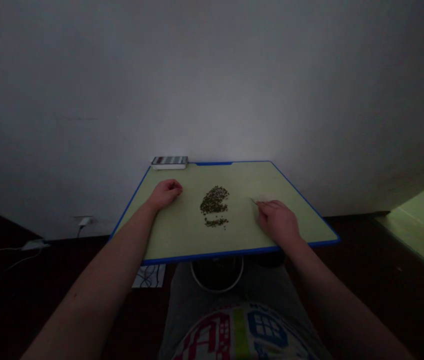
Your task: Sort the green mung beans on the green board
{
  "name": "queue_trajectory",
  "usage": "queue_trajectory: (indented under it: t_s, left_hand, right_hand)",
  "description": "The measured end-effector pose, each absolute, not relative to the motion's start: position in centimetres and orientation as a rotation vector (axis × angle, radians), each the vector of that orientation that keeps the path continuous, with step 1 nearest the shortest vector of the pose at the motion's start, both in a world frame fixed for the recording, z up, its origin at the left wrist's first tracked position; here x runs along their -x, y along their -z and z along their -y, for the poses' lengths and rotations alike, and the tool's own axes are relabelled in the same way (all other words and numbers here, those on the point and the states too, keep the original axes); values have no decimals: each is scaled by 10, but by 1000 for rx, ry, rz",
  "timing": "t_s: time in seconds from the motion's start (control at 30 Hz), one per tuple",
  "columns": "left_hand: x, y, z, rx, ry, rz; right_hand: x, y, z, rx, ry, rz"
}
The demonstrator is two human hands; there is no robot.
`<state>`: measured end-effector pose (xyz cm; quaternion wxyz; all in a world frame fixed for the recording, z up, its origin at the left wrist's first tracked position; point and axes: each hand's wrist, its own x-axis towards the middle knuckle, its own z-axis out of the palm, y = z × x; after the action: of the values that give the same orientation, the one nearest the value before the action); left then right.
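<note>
A: In the head view, where are the dark grains [214, 202]?

B: Spread near the middle of the counter [182, 245], between the two hands. Most lie in one rounded heap, notched on its right side; a thinner strip of grains [215, 222] lies just nearer the person, with a few loose ones around it.

A: How does the left hand [167, 193] look?

B: It rests on the counter to the left of the heap, apart from it, fingers curled in toward the thumb. I can't tell whether anything is pinched there.

A: And the right hand [278, 222]?

B: Closed, over on the other side, with a slim tool [253, 201] gripped at the fingertips. Its tip points toward the heap but doesn't touch it.

A: What else is on the counter?

B: A pale, flat box [169, 163] with a dark top, at the far left corner, close to the wall [215, 80]. The counter's rim is blue.

A: Anything below?

B: A round bowl [217, 290] at the person's lap, partly hidden under the near edge; its inside is too dark to read.
</note>
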<state>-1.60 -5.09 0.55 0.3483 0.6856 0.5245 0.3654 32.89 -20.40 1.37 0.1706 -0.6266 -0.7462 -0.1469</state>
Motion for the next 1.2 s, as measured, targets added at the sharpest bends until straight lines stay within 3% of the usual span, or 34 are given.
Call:
queue_trajectory:
  t_s: [0.2,0.37,1.2]
  left_hand:
    - [16,-5,50,-1795,-949,-1362]
    - [16,-5,50,-1757,-938,-1358]
    - [22,5,40,-1808,-941,-1354]
  right_hand:
    - [-307,-11,233,1363,307,2201]
    - [-291,-2,251,1309,196,2276]
    - [-283,3,236,1166,251,2311]
